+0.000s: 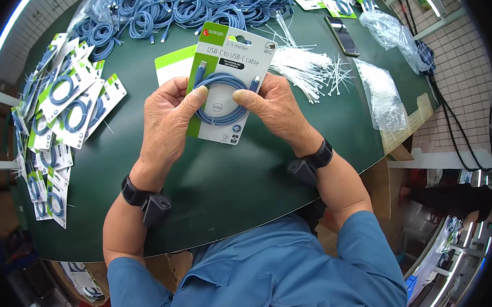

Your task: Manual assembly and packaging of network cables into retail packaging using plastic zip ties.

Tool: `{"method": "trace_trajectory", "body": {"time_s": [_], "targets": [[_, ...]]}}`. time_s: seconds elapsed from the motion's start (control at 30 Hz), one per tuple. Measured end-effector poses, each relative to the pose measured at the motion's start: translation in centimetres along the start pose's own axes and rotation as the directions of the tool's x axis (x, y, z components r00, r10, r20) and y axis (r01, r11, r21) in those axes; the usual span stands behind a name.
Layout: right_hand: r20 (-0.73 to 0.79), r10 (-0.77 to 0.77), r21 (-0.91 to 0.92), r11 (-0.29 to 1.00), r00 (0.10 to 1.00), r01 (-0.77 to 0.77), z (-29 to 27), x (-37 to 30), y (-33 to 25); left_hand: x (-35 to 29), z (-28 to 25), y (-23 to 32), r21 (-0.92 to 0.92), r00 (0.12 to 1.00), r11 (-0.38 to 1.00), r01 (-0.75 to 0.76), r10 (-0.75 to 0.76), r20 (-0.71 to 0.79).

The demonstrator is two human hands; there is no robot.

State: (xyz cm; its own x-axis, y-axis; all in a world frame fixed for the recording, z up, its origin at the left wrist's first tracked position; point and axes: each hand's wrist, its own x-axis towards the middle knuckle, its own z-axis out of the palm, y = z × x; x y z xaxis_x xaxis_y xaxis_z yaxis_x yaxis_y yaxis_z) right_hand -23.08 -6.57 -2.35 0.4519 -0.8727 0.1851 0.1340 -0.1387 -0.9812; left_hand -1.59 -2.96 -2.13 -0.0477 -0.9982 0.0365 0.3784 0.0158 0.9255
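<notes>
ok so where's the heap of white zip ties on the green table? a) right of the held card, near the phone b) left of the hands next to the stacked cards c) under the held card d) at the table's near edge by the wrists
a: the white zip ties lie in a loose heap to the right of the backing card held in both hands, just left of the dark phone on the green table.

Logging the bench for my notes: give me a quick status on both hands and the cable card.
Left hand and right hand both grip the backing card. Coiled blue cable lies on the card, thumbs pressing it. Nothing in the way.
</notes>
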Motion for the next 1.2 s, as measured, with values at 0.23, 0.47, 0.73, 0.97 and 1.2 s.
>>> {"method": "trace_trajectory", "body": {"time_s": [0.23, 0.47, 0.73, 0.97, 1.2], "targets": [[-0.001, 0.086, 0.031, 0.996, 0.996, -0.086, 0.1, 0.3, 0.9, 0.5, -0.4, -1.2, -0.044, 0.999, 0.998, 0.034, -0.035, -0.022], [0.001, 0.024, 0.011, 1.000, 1.000, -0.024, 0.2, 0.1, 0.6, 0.9, 1.8, -1.6, 0.463, 0.894, 0.787, -0.408, 0.447, 0.027], [-0.004, -0.078, -0.055, 0.996, 0.997, 0.077, -0.8, 0.3, 0.9, 2.2, 2.5, -1.6, 0.488, 0.920, 0.786, -0.380, 0.376, 0.111], [-0.013, -0.075, -0.108, 0.991, 0.997, 0.073, -0.5, 0.1, 0.9, 3.1, 1.5, -2.2, 0.507, 0.943, 0.796, -0.331, 0.292, 0.157], [0.047, -0.052, -0.079, 0.995, 0.998, 0.056, -1.1, 0.9, 0.5, 2.8, 1.6, -1.6, 0.572, 0.867, 0.652, -0.498, 0.401, 0.297]]}}
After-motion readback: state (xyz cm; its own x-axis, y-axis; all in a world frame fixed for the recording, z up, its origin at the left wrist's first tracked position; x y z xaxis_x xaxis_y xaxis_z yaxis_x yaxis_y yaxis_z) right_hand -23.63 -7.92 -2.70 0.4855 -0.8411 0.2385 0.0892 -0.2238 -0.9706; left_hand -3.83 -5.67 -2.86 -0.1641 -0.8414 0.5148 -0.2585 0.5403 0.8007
